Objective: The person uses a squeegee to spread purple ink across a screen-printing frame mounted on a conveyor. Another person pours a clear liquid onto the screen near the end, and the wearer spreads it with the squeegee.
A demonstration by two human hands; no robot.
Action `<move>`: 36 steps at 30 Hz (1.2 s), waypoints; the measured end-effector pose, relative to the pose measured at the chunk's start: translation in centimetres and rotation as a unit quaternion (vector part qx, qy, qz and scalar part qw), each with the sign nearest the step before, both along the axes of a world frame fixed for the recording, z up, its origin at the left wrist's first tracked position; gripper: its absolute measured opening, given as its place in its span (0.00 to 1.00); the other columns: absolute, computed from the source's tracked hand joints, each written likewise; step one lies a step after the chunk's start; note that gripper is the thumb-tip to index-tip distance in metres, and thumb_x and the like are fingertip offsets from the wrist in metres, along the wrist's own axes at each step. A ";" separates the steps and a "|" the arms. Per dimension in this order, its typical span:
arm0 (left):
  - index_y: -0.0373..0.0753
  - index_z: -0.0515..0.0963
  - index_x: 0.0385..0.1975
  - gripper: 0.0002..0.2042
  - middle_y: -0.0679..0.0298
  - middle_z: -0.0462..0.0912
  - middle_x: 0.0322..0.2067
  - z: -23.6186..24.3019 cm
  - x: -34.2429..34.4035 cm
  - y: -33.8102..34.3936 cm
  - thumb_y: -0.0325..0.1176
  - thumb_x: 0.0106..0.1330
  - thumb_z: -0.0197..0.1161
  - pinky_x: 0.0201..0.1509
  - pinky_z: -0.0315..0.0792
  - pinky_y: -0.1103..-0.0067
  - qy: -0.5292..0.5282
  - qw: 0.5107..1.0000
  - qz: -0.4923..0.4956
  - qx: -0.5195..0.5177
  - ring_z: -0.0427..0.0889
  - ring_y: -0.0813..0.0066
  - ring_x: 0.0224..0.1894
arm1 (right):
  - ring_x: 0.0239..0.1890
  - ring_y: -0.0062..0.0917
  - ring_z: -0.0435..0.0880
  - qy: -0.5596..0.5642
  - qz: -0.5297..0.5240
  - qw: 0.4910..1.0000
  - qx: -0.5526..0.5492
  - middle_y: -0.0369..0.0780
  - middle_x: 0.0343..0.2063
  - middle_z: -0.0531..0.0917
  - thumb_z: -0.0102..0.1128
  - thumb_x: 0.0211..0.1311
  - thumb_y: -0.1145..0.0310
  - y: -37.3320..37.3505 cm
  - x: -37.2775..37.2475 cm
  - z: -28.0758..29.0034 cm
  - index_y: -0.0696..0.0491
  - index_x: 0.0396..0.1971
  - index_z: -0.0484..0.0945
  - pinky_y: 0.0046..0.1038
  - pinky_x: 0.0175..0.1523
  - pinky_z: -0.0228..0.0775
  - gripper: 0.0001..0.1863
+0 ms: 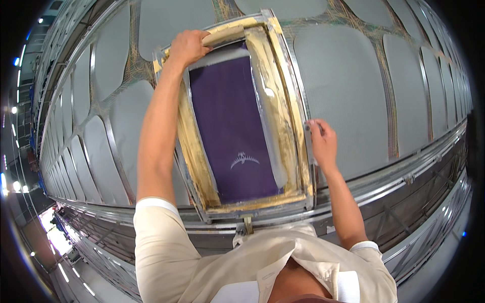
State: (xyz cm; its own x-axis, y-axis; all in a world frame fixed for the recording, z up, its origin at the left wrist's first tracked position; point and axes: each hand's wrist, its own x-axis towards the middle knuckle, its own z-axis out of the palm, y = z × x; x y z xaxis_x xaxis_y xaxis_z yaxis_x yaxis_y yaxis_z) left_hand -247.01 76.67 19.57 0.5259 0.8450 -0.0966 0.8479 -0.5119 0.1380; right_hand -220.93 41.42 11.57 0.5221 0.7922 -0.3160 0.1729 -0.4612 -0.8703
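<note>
A screen-printing frame (295, 151) with worn yellow-taped borders surrounds a purple mesh (222, 121) bearing a pale winged design (243, 160). My left hand (189, 48) grips a flat cream bar (225, 35), apparently a squeegee, at the far end inside the frame. My right hand (323, 141) is beside the frame's right edge, fingers curled on a small dark piece that I cannot make out clearly; the hand partly hides it.
Rows of grey printing pallets (338, 91) stretch left and right on a long bench, with coloured streaks between them. A metal rail (364, 177) runs along the near edge. Lower metal racks (429, 212) and bright lamps show beyond it.
</note>
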 end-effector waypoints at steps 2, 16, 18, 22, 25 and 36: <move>0.49 0.87 0.43 0.15 0.55 0.87 0.35 -0.3 -0.7 -2.3 0.41 0.56 0.73 0.45 0.78 0.59 -0.010 0.999 -0.040 0.024 0.85 0.50 0.40 | 0.24 0.13 0.66 0.000 0.003 1.000 -0.002 0.32 0.19 0.75 0.59 0.70 0.59 -0.4 -0.1 -0.5 0.57 0.40 0.86 0.24 0.28 0.59 0.15; 0.45 0.86 0.36 0.15 0.68 0.87 0.36 0.2 -4.8 -40.1 0.23 0.46 0.69 0.43 0.78 0.67 -0.093 0.992 -0.070 -0.057 0.84 0.61 0.38 | 0.23 0.16 0.70 -0.009 0.008 0.999 0.052 0.34 0.20 0.77 0.59 0.67 0.59 0.9 0.9 -2.2 0.56 0.40 0.86 0.25 0.29 0.61 0.15; 0.46 0.86 0.36 0.15 0.68 0.87 0.36 0.5 -4.6 -38.2 0.24 0.46 0.69 0.43 0.78 0.67 -0.103 0.990 -0.072 -0.058 0.84 0.61 0.38 | 0.24 0.20 0.74 -0.029 0.016 0.998 0.057 0.38 0.21 0.81 0.59 0.66 0.59 1.1 1.3 -2.2 0.57 0.40 0.86 0.27 0.32 0.66 0.16; 0.47 0.87 0.36 0.14 0.65 0.88 0.37 -0.1 -4.0 -26.3 0.26 0.48 0.70 0.45 0.78 0.65 -0.109 0.993 -0.052 -0.005 0.84 0.58 0.41 | 0.24 0.20 0.73 -0.058 0.021 0.995 0.082 0.41 0.22 0.81 0.59 0.67 0.61 0.6 0.6 -2.8 0.57 0.40 0.85 0.27 0.32 0.66 0.15; 0.48 0.88 0.37 0.11 0.62 0.88 0.37 0.3 -2.5 -14.7 0.33 0.53 0.73 0.47 0.79 0.65 -0.066 0.998 -0.017 0.009 0.86 0.56 0.42 | 0.24 0.18 0.70 -0.045 0.018 0.998 0.032 0.38 0.21 0.80 0.59 0.69 0.60 0.1 0.3 -1.6 0.58 0.39 0.85 0.25 0.32 0.64 0.16; 0.51 0.86 0.45 0.17 0.57 0.88 0.37 -0.3 -1.0 0.3 0.45 0.56 0.73 0.48 0.78 0.61 0.029 0.999 -0.026 0.035 0.85 0.50 0.43 | 0.24 0.12 0.66 0.019 -0.004 1.000 0.005 0.31 0.20 0.75 0.58 0.72 0.60 -0.2 0.0 -0.8 0.59 0.41 0.85 0.22 0.29 0.59 0.16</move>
State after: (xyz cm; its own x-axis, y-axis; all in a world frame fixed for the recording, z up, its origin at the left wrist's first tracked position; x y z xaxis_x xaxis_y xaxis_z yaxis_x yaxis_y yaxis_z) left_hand -248.01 77.01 19.30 0.5647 0.8223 -0.0701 0.8253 -0.5623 0.0521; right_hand -220.98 41.22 10.81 0.5167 0.7905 -0.3288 0.1352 -0.4546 -0.8804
